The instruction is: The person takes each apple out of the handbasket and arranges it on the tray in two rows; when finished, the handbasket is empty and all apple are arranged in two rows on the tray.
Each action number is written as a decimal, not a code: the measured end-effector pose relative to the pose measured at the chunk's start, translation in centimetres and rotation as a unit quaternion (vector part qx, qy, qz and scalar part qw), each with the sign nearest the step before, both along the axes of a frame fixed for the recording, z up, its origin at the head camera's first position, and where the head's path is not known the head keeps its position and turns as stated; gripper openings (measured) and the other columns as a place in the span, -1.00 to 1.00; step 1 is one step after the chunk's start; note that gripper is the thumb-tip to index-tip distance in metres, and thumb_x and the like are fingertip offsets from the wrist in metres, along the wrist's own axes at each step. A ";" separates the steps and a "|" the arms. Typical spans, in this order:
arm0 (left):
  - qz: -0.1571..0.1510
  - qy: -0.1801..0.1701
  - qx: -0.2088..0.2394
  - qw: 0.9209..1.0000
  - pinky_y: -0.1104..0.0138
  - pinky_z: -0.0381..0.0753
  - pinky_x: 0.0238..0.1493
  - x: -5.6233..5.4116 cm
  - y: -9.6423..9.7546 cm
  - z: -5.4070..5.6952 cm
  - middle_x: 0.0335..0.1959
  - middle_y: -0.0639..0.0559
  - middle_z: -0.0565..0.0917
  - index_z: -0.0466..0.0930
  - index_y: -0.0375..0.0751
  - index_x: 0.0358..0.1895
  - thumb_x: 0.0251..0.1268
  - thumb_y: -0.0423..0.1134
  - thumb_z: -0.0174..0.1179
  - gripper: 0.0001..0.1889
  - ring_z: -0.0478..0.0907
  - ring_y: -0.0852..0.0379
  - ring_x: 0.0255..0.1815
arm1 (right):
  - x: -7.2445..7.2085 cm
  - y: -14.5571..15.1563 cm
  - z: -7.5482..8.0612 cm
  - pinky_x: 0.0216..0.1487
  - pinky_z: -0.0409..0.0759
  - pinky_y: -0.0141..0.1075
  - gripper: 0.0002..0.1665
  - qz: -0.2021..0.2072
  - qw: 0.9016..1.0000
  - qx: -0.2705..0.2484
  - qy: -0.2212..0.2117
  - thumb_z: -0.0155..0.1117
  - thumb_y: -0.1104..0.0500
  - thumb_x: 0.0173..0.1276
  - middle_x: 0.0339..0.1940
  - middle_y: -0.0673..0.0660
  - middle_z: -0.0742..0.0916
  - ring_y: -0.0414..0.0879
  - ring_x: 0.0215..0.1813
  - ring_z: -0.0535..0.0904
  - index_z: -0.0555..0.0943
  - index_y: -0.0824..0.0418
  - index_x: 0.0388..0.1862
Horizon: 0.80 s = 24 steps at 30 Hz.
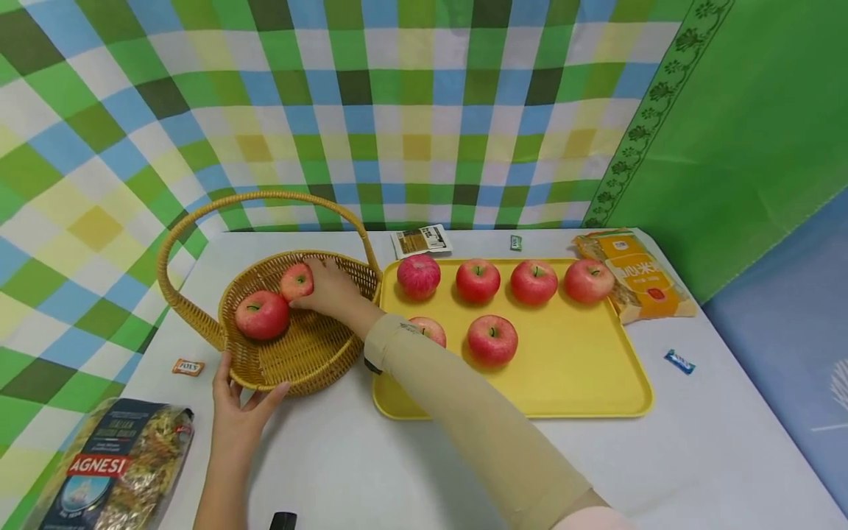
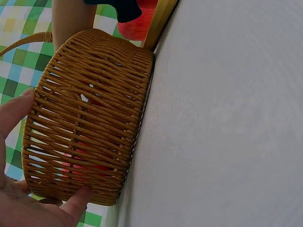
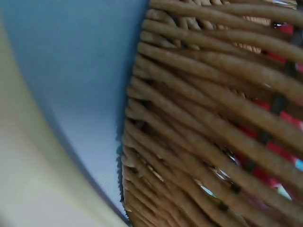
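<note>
The right hand (image 1: 331, 288) has its fingers and thumb closed about as wide as the small apple (image 1: 295, 281), which it holds inside the basket (image 1: 334, 372), left of centre in the head view. That apple lies at the hand's left; the right hand is the nearer of the 2. It is roundish, with no clear long axis; its stem end faces the camera. A larger apple (image 1: 262, 315) sits just beside it, lower left. The left hand (image 1: 240, 412) rests spread-fingered against the basket's lower-left side. Rightward, the yellow tray (image 1: 570, 375) bears 6 more apples (image 1: 492, 341).
</note>
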State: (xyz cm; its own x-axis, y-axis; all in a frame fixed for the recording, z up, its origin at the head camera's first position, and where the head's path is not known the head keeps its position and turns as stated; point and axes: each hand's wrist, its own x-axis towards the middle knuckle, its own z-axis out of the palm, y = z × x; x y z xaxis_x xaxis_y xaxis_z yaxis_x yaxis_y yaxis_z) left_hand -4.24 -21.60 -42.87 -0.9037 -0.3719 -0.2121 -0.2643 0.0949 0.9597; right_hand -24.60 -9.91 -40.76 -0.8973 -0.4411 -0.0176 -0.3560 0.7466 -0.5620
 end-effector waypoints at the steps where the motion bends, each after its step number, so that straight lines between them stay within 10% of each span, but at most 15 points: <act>1: 0.000 0.001 0.000 1.000 0.75 0.43 -0.20 0.0 0.0 0.0 0.57 -0.03 -0.28 -0.40 0.32 0.54 0.17 -0.19 0.38 0.14 0.10 -0.31 0.43 | -0.1 -0.1 0.0 0.11 0.53 -0.27 0.01 -0.001 1.000 -0.009 -0.001 0.41 -0.25 0.13 0.27 0.11 0.46 -0.08 0.19 0.47 0.22 0.11 0.45; 8: -0.004 0.012 0.001 1.000 0.76 0.42 -0.16 -0.1 -0.1 -0.1 0.56 -0.04 -0.26 -0.41 0.26 0.54 0.16 -0.22 0.39 0.15 0.06 -0.26 0.45 | 0.6 0.7 0.9 -0.09 0.57 -0.37 -0.11 0.025 0.999 -0.032 0.034 0.37 -0.20 0.15 0.12 0.07 0.54 -0.14 0.01 0.54 0.32 0.20 0.33; 13: 0.000 0.010 0.001 1.000 0.75 0.42 -0.15 0.0 -0.2 0.0 0.57 -0.04 -0.27 -0.41 0.28 0.54 0.16 -0.21 0.39 0.15 0.06 -0.28 0.45 | 2.7 3.6 4.5 -0.08 0.56 -0.41 -0.10 0.070 0.992 -0.073 0.080 0.44 -0.22 0.06 0.08 0.03 0.56 -0.19 -0.01 0.54 0.36 0.16 0.29; 19: 0.002 -0.007 -0.015 1.000 0.54 0.42 0.08 -0.1 -0.2 0.1 0.57 0.01 -0.27 -0.41 0.31 0.54 0.18 -0.16 0.38 0.13 0.05 -0.19 0.47 | 7.0 11.9 9.2 -0.06 0.59 -0.40 -0.08 0.106 0.981 -0.127 0.101 0.47 -0.17 0.07 0.19 -0.02 0.52 -0.22 0.07 0.47 0.33 0.10 0.35; 24: -0.005 -0.001 -0.006 1.000 0.64 0.43 -0.01 0.0 -0.2 0.0 0.56 0.00 -0.29 -0.42 0.31 0.53 0.19 -0.18 0.37 0.14 0.07 -0.22 0.46 | 10.2 21.1 10.3 0.00 0.61 -0.22 -0.07 0.047 0.985 -0.121 0.114 0.53 -0.14 0.03 0.20 -0.03 0.51 -0.16 0.06 0.48 0.36 0.06 0.36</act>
